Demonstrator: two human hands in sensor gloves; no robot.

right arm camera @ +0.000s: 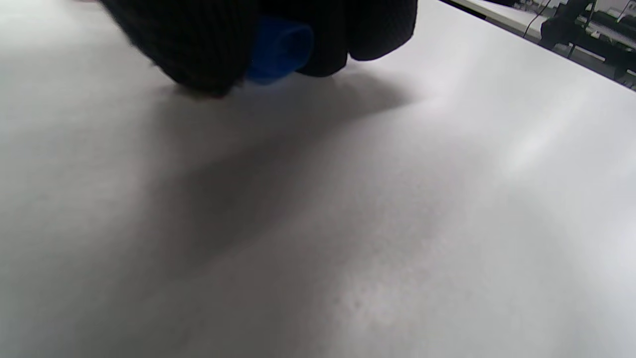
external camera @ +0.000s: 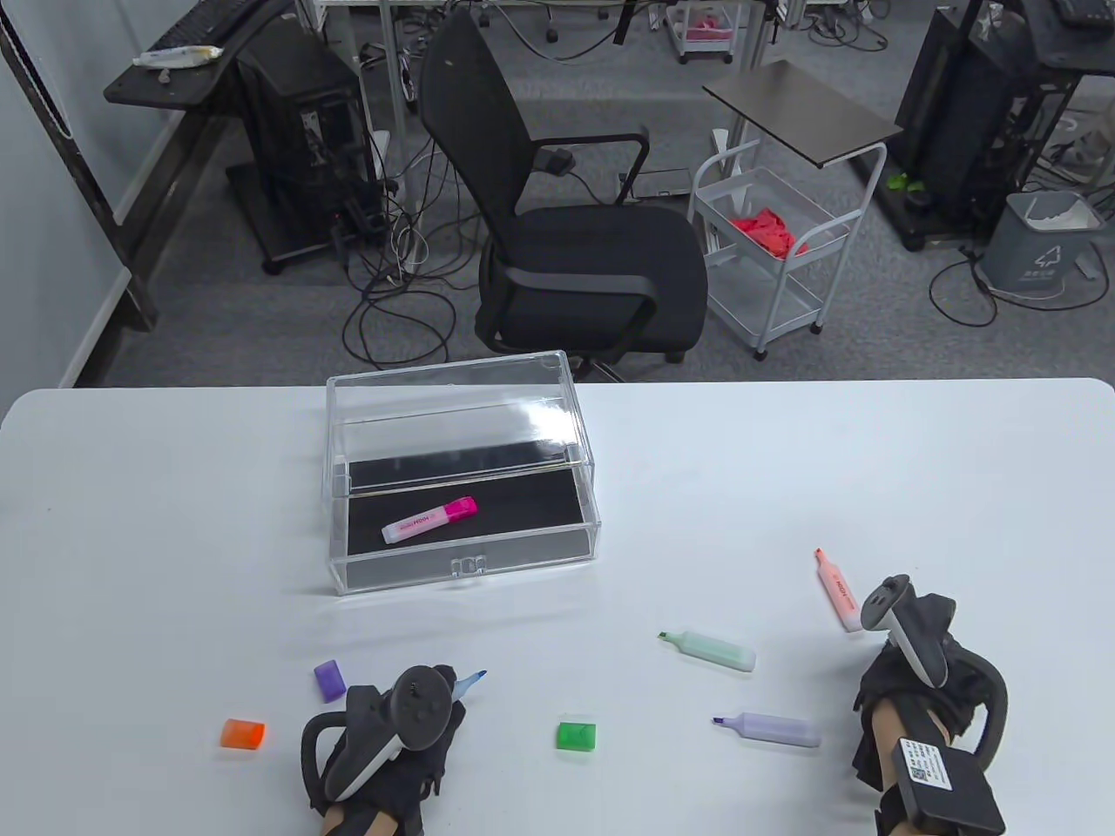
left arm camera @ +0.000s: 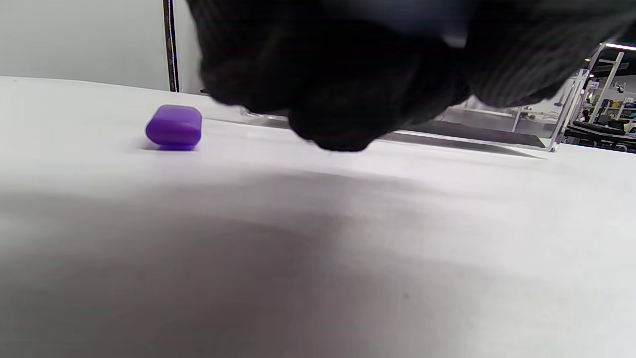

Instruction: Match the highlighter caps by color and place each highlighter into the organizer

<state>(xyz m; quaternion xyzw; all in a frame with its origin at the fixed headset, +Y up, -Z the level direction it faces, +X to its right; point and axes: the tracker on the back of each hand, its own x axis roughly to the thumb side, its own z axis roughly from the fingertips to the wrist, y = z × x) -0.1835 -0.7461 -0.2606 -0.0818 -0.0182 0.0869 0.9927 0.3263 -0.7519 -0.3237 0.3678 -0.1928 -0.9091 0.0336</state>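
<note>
Farthest left on the white table (external camera: 131,522), near its front edge, lies an orange cap (external camera: 242,733), with bare surface between it and the left edge. Just right and a little farther back sits a purple cap (external camera: 329,680), well apart from the organizer's front wall. The left hand (external camera: 392,740) rests low beside that cap, its gloved fingers curled round a blue highlighter (external camera: 469,684) whose uncapped tip pokes out toward the organizer. In the left wrist view the fingers (left arm camera: 338,89) bunch into a dark mass above the table. Behind the hand stands the clear organizer (external camera: 462,570), its drawer pulled toward the front, and a pink highlighter (external camera: 431,520) lies diagonally on the black lining. A green cap (external camera: 576,735) sits alone in the open stretch between the two hands. Right of it a green highlighter (external camera: 710,650) and a purple highlighter (external camera: 771,728) lie uncapped, tips pointing left, apart from each other. An orange highlighter (external camera: 837,589) lies just beside the right hand (external camera: 915,670); whether they touch is unclear. That hand sits near the table's front right, and in the right wrist view its fingers (right arm camera: 198,44) pinch a blue cap (right arm camera: 279,49) just above the surface.
</note>
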